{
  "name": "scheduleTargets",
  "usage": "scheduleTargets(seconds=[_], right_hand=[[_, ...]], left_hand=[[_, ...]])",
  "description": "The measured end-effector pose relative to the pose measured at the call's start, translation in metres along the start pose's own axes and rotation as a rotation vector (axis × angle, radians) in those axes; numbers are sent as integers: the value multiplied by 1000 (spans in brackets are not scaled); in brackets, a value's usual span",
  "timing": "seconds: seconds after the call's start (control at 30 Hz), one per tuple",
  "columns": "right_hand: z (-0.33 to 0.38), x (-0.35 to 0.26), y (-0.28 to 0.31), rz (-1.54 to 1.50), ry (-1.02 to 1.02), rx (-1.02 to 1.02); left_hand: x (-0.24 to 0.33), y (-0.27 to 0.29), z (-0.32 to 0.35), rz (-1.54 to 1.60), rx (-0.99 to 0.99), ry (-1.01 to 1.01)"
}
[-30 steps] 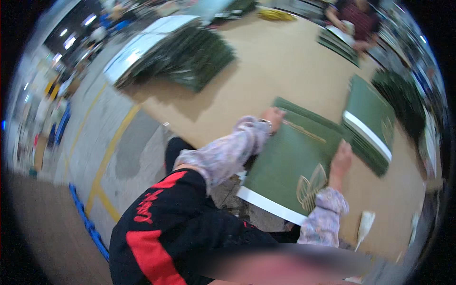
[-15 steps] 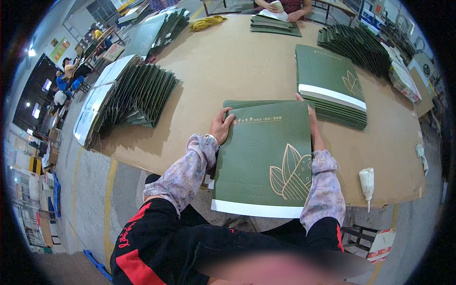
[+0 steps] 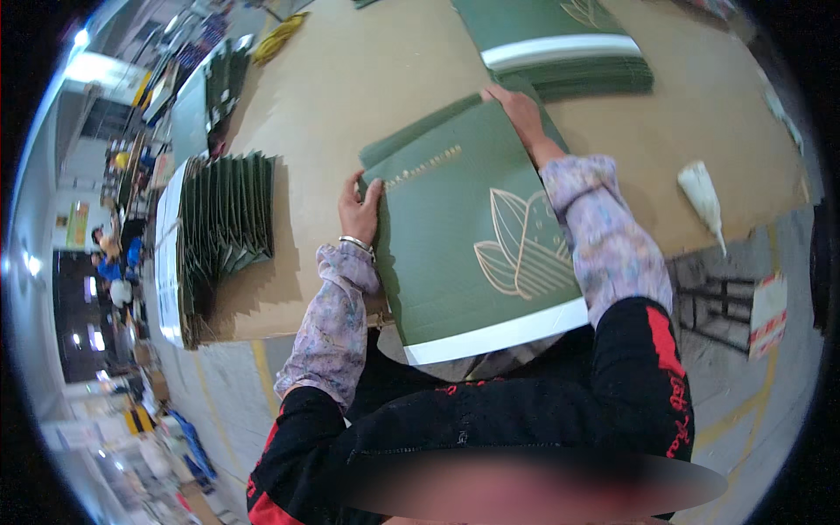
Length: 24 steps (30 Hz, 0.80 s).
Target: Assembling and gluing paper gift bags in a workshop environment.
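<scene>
Green bag (image 3: 437, 227) hangs partly off the counter (image 3: 319, 96), left fingers (image 3: 374, 192) pinching its side, right fingers (image 3: 500, 93) on its top corner (can't tell how tight), so I'd keep both sides level.

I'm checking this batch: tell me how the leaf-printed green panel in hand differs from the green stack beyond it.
The left hand and right hand hold the green panel; no hand shows on the green stack. The panel overhangs the table edge; the stack's near end lies inside it. Both are green with a white strip and leaf outline.
</scene>
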State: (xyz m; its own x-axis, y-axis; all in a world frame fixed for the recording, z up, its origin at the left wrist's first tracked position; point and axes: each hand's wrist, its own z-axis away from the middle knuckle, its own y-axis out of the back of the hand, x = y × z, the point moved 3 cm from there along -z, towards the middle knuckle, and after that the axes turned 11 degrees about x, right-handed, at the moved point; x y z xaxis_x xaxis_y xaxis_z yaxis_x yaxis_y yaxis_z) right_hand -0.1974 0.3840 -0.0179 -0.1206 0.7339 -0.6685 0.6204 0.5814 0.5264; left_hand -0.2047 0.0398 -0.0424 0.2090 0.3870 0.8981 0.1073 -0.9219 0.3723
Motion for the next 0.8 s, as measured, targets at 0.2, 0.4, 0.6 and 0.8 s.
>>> scheduleTargets(seconds=[0.2, 0.4, 0.6, 0.8], right_hand=[[39, -17, 64, -243, -132, 100], [194, -120, 153, 72, -36, -85], [220, -97, 140, 182, -112, -42], [219, -75, 153, -241, -237, -80]], left_hand=[[13, -6, -3, -25, -56, 8], [18, -1, 2, -1, -114, 91], [13, 0, -1, 8, -138, 64], [29, -25, 3, -23, -157, 101]])
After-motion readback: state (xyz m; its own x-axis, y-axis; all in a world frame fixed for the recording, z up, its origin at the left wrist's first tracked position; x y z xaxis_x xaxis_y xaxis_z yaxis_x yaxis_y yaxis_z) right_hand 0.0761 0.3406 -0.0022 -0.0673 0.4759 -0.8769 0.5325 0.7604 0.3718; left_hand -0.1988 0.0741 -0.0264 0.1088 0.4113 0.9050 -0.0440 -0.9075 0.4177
